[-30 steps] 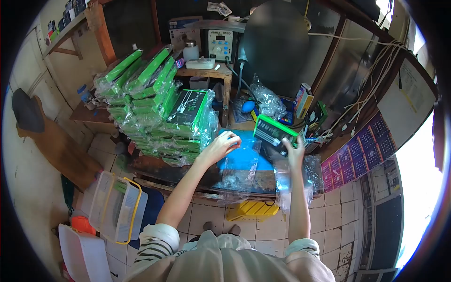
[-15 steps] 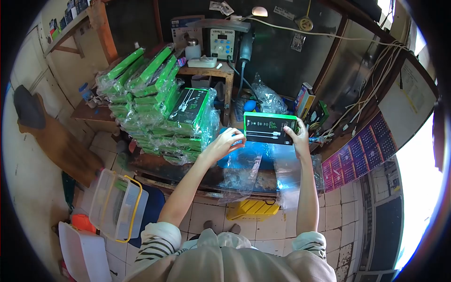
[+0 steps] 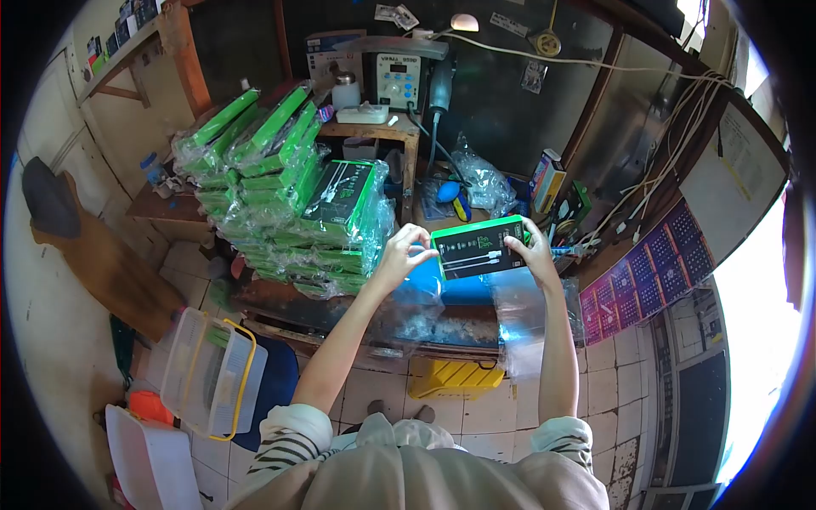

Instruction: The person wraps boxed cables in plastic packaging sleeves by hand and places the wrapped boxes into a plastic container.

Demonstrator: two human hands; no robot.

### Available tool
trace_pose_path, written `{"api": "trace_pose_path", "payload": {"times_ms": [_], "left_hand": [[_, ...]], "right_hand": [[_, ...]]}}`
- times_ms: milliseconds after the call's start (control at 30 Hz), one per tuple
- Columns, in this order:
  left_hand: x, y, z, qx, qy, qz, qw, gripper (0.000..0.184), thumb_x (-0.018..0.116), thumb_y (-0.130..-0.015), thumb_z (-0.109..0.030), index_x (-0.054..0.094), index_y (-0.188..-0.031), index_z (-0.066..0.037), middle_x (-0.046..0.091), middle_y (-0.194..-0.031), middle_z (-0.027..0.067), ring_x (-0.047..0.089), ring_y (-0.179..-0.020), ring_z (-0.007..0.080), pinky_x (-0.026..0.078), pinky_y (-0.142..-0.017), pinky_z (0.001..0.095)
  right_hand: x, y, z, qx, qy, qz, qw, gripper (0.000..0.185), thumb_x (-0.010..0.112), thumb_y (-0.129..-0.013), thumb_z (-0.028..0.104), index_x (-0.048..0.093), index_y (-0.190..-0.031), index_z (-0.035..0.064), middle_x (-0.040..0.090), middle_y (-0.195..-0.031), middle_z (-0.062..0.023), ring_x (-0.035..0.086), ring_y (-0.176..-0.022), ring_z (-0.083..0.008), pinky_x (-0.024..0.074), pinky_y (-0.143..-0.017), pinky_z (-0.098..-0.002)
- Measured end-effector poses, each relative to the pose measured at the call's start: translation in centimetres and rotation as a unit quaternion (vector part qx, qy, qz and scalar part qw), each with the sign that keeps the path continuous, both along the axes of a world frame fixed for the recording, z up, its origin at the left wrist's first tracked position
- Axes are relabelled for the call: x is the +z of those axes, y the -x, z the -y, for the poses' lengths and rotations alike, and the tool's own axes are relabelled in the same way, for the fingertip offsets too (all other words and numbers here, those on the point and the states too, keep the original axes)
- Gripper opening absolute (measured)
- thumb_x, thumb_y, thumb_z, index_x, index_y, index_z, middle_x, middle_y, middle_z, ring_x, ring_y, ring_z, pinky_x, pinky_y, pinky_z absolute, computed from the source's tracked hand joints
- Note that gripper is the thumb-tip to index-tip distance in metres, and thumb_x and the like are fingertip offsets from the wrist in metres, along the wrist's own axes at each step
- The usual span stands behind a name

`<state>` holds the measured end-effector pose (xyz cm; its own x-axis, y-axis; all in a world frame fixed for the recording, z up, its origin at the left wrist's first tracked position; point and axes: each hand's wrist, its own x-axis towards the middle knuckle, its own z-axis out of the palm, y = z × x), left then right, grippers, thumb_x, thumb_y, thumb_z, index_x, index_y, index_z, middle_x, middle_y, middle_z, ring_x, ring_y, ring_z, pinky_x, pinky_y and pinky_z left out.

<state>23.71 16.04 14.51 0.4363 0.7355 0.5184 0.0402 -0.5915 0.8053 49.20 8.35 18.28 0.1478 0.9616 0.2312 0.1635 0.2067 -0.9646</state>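
My right hand [image 3: 534, 252] grips a black and green cable box [image 3: 478, 248] by its right end, thumb on the front. The printed face shows white cables and is turned toward me, slightly tilted. At the box's left edge is my left hand [image 3: 405, 257], its thumb and fingers pinched together. A clear plastic bag [image 3: 410, 308] hangs from these fingers, blurred against the table edge. Another clear plastic sleeve [image 3: 520, 316] lies over the table's front edge below my right hand. Under the box, part of a blue mat [image 3: 469, 291] shows.
A tall pile of plastic-wrapped green boxes [image 3: 293, 200] stands left on the table. Behind are a soldering station [image 3: 397, 83], a blue air blower [image 3: 449, 191] and crumpled plastic [image 3: 486, 183]. Cables hang at right. A yellow crate [image 3: 456, 379] and clear bin [image 3: 208, 370] sit below.
The box has come slightly lower and left, and its left end has tilted down. My left hand has shifted a little left, and the plastic below it has moved left too.
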Motion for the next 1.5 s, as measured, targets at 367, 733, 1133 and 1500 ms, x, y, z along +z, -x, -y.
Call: {"api": "trace_pose_path", "payload": {"times_ms": [367,733,1133,1500], "left_hand": [[-2.3,0.2,-1.3,-0.089,0.104,0.044,0.99,0.021,0.067,-0.074,-0.01,0.048,-0.079,-0.004,0.054,-0.089,0.004,0.055,-0.079,0.0104,0.046,-0.064,0.0239],[-4.0,-1.0,-2.1,-0.069,0.222,0.11,0.966,0.019,0.063,-0.078,-0.006,0.044,-0.078,-0.006,0.051,-0.07,-0.0015,0.054,-0.072,0.0055,0.047,-0.067,0.0214],[-7.0,-2.4,-2.9,-0.02,0.231,0.154,0.961,0.019,0.059,-0.081,-0.007,0.041,-0.074,-0.007,0.042,-0.069,-0.0037,0.044,-0.065,0.0028,0.042,-0.061,0.0183],[-4.3,-0.4,-2.1,-0.016,0.078,0.049,0.996,0.02,0.064,-0.078,-0.015,0.048,-0.073,-0.004,0.045,-0.07,-0.001,0.049,-0.069,0.0055,0.042,-0.061,0.0221]], "right_hand": [[0.0,-0.1,-0.5,0.023,0.031,0.058,0.998,0.042,0.065,-0.076,0.017,0.05,-0.112,0.0019,0.056,-0.093,-0.0028,0.052,-0.083,-0.0081,0.0429,-0.073,-0.0224],[-3.9,0.4,-2.8,-0.173,-0.111,-0.085,0.975,0.07,0.062,-0.08,0.02,0.018,-0.134,0.0103,0.039,-0.119,-0.0124,0.05,-0.101,-0.0207,0.0419,-0.085,-0.0315],[-10.7,7.7,-0.6,-0.053,0.093,-0.342,0.934,0.056,0.063,-0.078,0.009,0.028,-0.122,0.0123,0.052,-0.103,-0.0054,0.053,-0.088,-0.0154,0.0471,-0.076,-0.0342],[-9.3,7.1,-1.0,-0.033,0.102,-0.2,0.974,0.037,0.065,-0.076,0.008,0.045,-0.106,-0.0004,0.058,-0.098,-0.0087,0.057,-0.089,-0.0155,0.0459,-0.079,-0.0291]]}}
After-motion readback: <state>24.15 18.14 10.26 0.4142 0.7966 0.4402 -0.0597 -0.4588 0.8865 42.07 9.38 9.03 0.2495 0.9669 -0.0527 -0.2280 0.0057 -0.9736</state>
